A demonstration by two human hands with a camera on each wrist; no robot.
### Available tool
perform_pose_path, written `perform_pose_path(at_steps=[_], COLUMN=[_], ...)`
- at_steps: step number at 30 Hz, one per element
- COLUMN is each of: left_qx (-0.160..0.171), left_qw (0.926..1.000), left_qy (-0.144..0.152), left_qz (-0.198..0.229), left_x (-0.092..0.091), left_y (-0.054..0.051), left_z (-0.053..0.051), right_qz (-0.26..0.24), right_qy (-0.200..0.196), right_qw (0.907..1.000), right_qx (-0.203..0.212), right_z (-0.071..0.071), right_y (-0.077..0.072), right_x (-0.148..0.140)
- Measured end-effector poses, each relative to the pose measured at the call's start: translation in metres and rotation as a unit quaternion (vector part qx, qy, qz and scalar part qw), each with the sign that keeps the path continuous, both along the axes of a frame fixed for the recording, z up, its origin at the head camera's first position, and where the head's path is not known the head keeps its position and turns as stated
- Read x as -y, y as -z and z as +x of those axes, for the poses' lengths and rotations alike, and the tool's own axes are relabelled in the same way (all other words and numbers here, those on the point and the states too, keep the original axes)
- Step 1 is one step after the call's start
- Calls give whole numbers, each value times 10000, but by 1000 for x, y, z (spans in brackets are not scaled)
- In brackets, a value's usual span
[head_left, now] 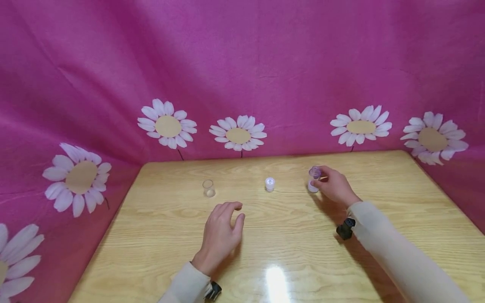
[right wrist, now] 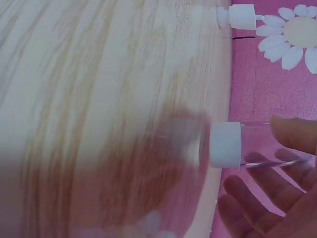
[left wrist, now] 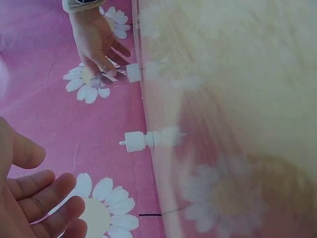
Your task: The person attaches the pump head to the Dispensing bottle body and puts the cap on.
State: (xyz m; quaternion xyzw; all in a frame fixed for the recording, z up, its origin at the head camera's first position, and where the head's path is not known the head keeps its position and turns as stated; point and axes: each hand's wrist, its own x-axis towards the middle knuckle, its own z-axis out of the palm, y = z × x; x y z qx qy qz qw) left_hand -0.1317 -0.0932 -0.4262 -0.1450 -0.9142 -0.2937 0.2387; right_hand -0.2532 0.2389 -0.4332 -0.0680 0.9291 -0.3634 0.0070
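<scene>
My right hand (head_left: 335, 185) holds a clear cylindrical container with a white base (right wrist: 225, 145) between thumb and fingers. The container is upright, its white end down at the tabletop. To its left stands a small white nozzle-like piece (head_left: 270, 184), a thin tip pointing up in the left wrist view. Farther left is an empty-looking clear cup (head_left: 209, 188). My left hand (head_left: 221, 231) hovers over the table, nearer to me than the cup, fingers loosely bent and nothing in them.
Everything stands on a light wood-grain table (head_left: 288, 235) with a bright light reflection near its front. A pink cloth with daisies (head_left: 242, 75) hangs behind and along both sides. Dark wrist devices (head_left: 345, 228) are strapped on both arms.
</scene>
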Motion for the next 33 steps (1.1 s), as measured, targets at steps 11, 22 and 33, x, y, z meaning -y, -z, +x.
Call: perform_pose_path(at_steps=[11, 22, 33], left_qx=[223, 272, 540], left_qw=[9997, 9996, 9983], left_qy=[-85, -56, 140], left_qz=[62, 58, 138], left_x=[1, 3, 2], left_y=[3, 7, 7], left_z=[0, -3, -11], right_qz=[22, 492, 966], right_qy=[-463, -1175, -1839], right_qw=[9983, 9823, 9641], right_qx=[-349, -1375, -1656], right_z=[6, 18, 25], right_y=[-5, -8, -7], right_x=[10, 26, 40])
